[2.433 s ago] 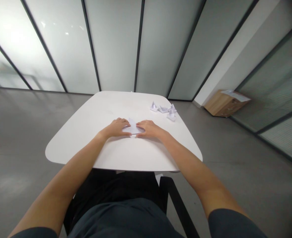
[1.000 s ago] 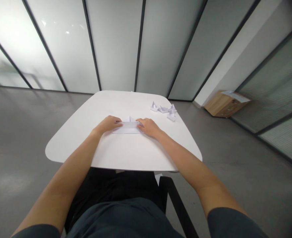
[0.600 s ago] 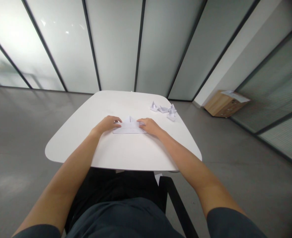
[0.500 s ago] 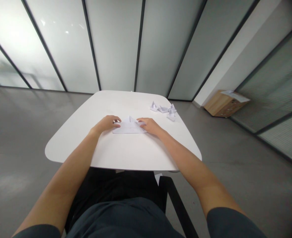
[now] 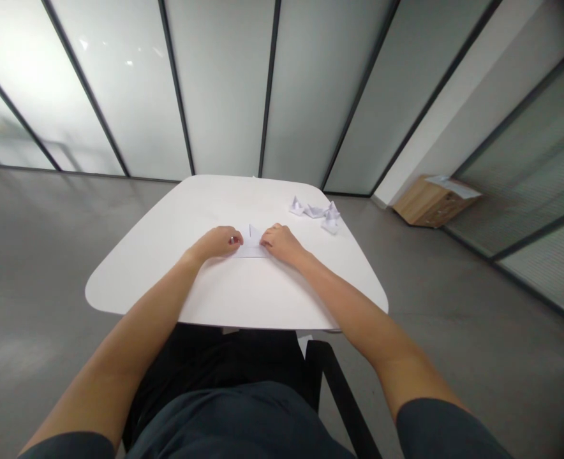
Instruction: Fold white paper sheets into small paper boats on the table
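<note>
A folded white paper (image 5: 250, 248) lies flat on the white table (image 5: 244, 287), with a small peak pointing away from me. My left hand (image 5: 217, 242) rests on its left end, fingers curled in. My right hand (image 5: 281, 245) covers its right end. The two hands are close together, and they hide both ends of the paper. Farther right on the tabletop sit several small folded paper boats (image 5: 323, 213), apart from both hands.
Frosted glass panels with dark frames (image 5: 224, 89) stand beyond the table. A wooden cabinet (image 5: 432, 210) with papers on top stands on the grey floor at right. A black chair frame (image 5: 344, 395) shows below the table edge.
My hands have moved inward toward each other over the paper. Less of the paper shows, and its ends are covered. The paper boats stay where they were.
</note>
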Action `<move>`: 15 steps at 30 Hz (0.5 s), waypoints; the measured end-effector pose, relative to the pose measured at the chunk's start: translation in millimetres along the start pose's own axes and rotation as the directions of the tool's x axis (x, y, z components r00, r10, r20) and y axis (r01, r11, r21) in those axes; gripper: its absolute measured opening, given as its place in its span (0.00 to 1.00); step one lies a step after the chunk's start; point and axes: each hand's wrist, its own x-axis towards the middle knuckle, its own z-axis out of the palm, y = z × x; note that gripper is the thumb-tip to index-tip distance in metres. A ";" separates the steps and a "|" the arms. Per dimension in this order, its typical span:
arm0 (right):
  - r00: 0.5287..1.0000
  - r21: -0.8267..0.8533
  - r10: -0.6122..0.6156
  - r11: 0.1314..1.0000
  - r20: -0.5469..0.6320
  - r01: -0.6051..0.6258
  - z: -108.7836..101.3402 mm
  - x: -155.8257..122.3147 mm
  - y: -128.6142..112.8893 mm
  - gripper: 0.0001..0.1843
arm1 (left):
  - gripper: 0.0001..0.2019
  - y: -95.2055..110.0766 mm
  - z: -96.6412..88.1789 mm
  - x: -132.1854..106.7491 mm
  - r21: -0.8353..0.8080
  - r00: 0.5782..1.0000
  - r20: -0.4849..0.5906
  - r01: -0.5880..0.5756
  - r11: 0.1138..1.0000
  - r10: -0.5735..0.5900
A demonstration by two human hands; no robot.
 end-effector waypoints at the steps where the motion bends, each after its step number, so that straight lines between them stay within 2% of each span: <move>1: 1.000 -0.006 0.001 1.000 0.008 -0.001 -1.1 1.3 -4.3 0.12 | 0.12 5.8 2.3 0.9 0.019 1.000 -0.020 0.011 1.000 -0.010; 4: 1.000 0.010 0.020 1.000 0.011 -0.020 -0.9 5.1 -13.9 0.12 | 0.15 19.4 7.8 4.4 0.090 0.996 -0.060 0.072 0.993 -0.067; 7: 0.999 0.044 0.049 0.998 -0.003 -0.049 3.2 8.4 -17.5 0.13 | 0.16 23.4 12.3 8.1 0.129 0.992 -0.081 0.111 0.985 -0.101; 10: 0.997 0.099 0.078 0.992 -0.018 -0.076 7.6 10.5 -12.4 0.11 | 0.15 16.5 14.6 10.9 0.109 0.990 -0.078 0.123 0.986 -0.114; 15: 0.983 0.202 0.184 0.962 0.009 -0.182 8.5 7.4 12.2 0.08 | 0.13 -10.2 8.0 8.5 -0.015 0.990 -0.020 0.141 0.990 -0.141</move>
